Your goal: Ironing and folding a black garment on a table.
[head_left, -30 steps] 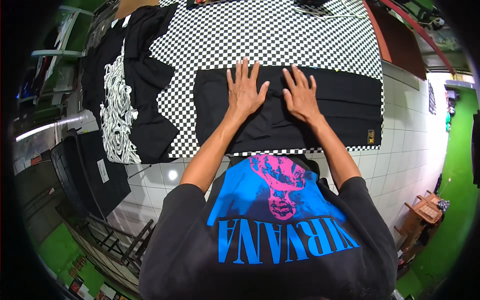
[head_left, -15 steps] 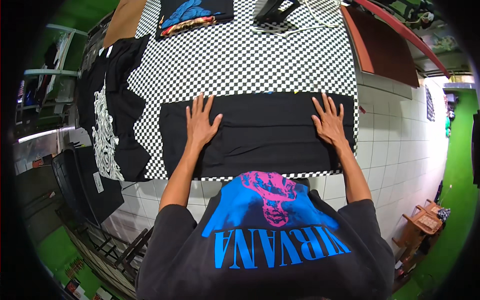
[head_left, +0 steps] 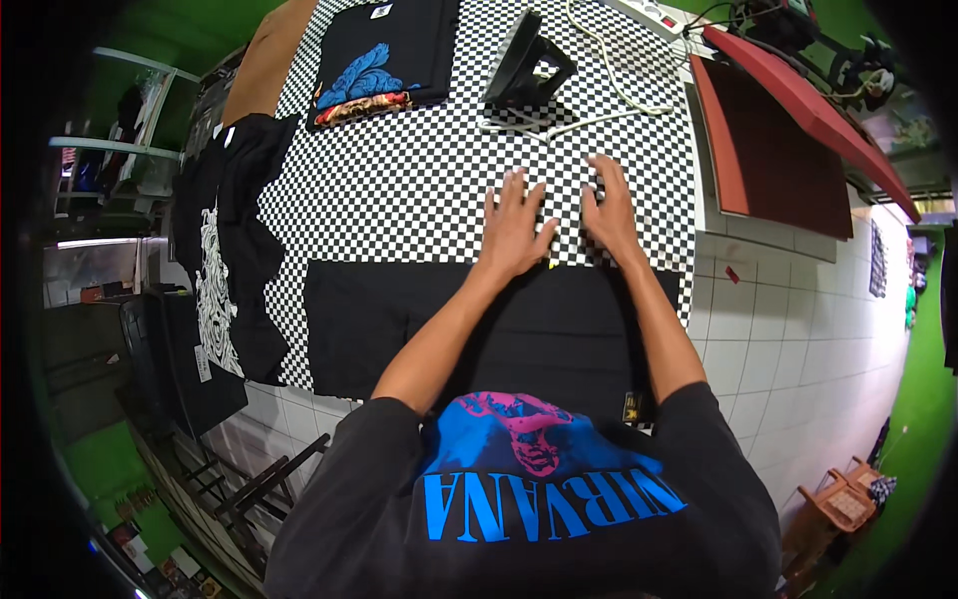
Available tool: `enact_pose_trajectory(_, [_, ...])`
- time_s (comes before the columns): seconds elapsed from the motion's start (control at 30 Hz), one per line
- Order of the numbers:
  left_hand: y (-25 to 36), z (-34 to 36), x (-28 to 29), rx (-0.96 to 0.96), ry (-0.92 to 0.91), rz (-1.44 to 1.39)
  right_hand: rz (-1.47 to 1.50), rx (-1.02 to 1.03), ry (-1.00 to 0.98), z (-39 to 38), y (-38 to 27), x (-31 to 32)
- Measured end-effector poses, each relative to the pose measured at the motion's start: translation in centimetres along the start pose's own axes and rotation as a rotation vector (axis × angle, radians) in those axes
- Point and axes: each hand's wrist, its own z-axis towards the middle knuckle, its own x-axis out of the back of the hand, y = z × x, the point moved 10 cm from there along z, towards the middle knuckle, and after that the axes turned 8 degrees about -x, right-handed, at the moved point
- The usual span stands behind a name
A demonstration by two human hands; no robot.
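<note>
My left hand [head_left: 512, 222] is open, fingers spread, over the checkered table cover [head_left: 379, 190], just beyond the far edge of a long folded black cloth [head_left: 369, 319]. To its right my right hand [head_left: 609, 212] is also open, fingers a little bent, over that cover. Both forearms pass above the black cloth, and neither hand holds anything; whether their fingertips touch the cover I cannot tell. A black iron [head_left: 524, 70] with a pale cord sits on the cover beyond my hands.
A black garment with a white print [head_left: 244, 170] lies along the left. Folded dark shirts [head_left: 384, 40] with blue print are at the back. Brown-red boards [head_left: 768, 150] and a power strip [head_left: 654, 18] are at the back right. A wooden stool [head_left: 838, 499] stands lower right.
My hands have moved forward off the black cloth, the left one rightward, after briefly spreading apart half a second ago. The view has shifted, showing more of the iron and folded shirts.
</note>
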Motion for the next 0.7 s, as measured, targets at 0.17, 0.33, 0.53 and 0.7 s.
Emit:
enact_pose_trajectory(0.17, [1.0, 5.4, -3.0, -0.027, 0.020, -0.037, 0.251, -0.038, 0.059, 10.2, 0.7, -2.7])
enact_pose_trajectory(0.33, [-0.1, 8.1, -3.9, -0.020, -0.005, 0.005, 0.381, -0.108, 0.126, 14.6, 0.4, -4.7])
enact_pose_trajectory(0.53, [0.4, 6.2, -1.3, -0.017, 0.136, -0.111, 0.338, -0.034, 0.167, 16.4, -0.2, -4.7])
enact_pose_trajectory(0.7, [-0.5, -2.8, 5.2, 0.026, 0.277, -0.194, 0.064, 0.124, 0.248, 14.6, -8.3, 2.3])
